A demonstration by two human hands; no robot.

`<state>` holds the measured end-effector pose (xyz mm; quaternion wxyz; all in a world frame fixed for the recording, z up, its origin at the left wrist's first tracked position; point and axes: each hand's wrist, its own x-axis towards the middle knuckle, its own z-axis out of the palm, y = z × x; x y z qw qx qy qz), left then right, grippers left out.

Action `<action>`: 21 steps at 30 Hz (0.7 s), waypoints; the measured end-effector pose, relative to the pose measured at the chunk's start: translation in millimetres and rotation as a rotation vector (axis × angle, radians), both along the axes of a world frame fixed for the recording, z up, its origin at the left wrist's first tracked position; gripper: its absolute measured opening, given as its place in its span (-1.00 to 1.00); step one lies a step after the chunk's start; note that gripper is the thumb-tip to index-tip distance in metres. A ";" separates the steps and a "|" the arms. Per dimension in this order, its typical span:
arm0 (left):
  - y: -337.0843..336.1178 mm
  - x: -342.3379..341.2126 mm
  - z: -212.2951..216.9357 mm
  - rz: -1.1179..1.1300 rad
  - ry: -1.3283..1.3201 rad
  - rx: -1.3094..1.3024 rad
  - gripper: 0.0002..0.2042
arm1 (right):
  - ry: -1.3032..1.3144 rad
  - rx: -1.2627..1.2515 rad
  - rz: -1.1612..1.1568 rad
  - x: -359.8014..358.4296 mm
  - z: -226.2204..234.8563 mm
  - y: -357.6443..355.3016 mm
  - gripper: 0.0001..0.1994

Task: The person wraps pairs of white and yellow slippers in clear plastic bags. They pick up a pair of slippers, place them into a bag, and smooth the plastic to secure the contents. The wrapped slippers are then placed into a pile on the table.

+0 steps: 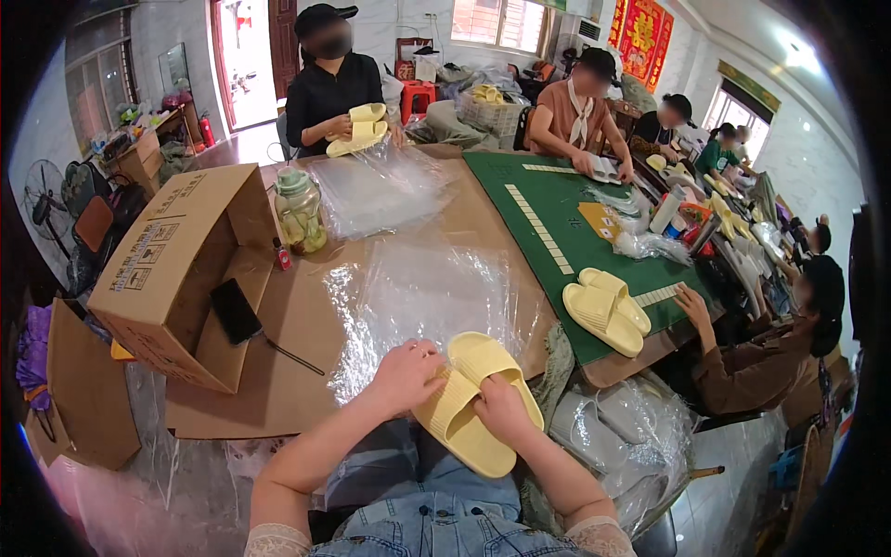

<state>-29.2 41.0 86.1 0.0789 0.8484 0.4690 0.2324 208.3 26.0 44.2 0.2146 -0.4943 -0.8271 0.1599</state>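
A pair of yellow ribbed slide slippers (471, 440) lies between the hands, the left hand (409, 377) holding its left side, the right hand (504, 408) gripping it, fingertips partly hidden; clear plastic bags (436, 292) lie just beyond both.

The yellow slippers (450, 406) have a matt, rubbery look, with fine ribbing across the straps. Clear plastic bags (436, 288) lie glossy and crinkled, throwing sharp highlights, on a smooth, dull brown tabletop (297, 371). The corrugated cardboard box (176, 265) is matt and papery; the phone (236, 311) has a dark, smooth face. The lidded jar (297, 209) shines like glass, though it could be clear plastic. Faded denim overalls (436, 529) meet openwork lace cuffs (278, 541), both cloth.
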 end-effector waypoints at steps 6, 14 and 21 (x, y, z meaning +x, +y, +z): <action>-1.6 8.2 -16.6 0.016 0.121 0.087 -0.86 | 0.033 -0.030 -0.073 -0.8 5.4 -4.2 -0.81; -24.3 28.9 21.8 -0.170 -0.108 0.154 -0.87 | 0.157 -0.006 -0.036 -11.3 -8.5 -0.8 -0.87; -36.7 25.2 25.9 -0.179 -0.290 0.085 -0.85 | 0.238 0.033 0.034 -30.6 -25.0 8.6 -0.91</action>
